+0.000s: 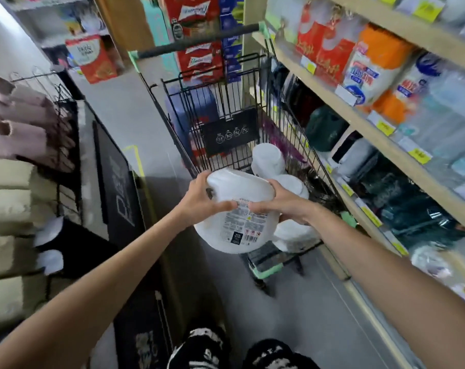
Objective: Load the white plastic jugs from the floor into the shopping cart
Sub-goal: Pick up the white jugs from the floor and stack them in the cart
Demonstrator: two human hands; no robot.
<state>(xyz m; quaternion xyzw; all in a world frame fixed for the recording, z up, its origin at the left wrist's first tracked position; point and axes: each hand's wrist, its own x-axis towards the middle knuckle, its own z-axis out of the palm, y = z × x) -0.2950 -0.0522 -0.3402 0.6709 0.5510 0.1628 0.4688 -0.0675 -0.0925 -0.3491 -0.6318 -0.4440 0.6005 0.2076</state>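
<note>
A white plastic jug (236,227) with a printed label hangs in the air at the near end of the black wire shopping cart (255,83). My left hand (202,198) grips its left side near the handle. My right hand (282,203) holds its right side. Inside the cart lie other white jugs: one (267,159) further in, one (292,186) just behind my right hand, and one (292,237) low beside the held jug. The cart's foam handle bar (199,41) is at the far end.
Wooden shelves (359,113) packed with goods run along the right, close to the cart. A rack of rolled towels (20,123) and a dark display stand (114,187) are on the left. Stacked red boxes (199,35) stand beyond the cart. Grey floor (314,315) lies below.
</note>
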